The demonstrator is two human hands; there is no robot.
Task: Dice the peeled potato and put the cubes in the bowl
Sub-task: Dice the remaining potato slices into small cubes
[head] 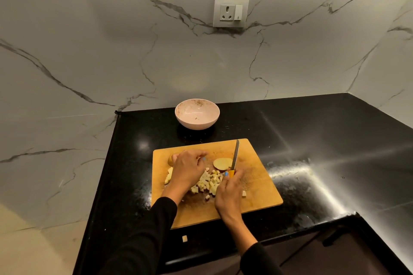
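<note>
On a wooden cutting board (pixel 257 187), the right hand (pixel 228 196) grips a knife (pixel 235 155) by its yellow handle, blade pointing away. The left hand (pixel 186 169) hovers, fingers loosely curled, over diced potato cubes (pixel 211 182) — likely gathering them. A slice (pixel 221 163) remains uncut; the bowl (pixel 197 114) waits behind, empty of cubes.

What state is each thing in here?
Bowl: upright behind the board, no cubes in it.
Cubes: piled on the board; one stray lies on the counter.
Slice: flat, uncut.
Potato piece: uncut, partly hidden by the left hand.
Knife: gripped by the right hand, blade pointing away.
Left hand: over the cubes, fingers loosely curled.
Board: flat on the counter.
</note>
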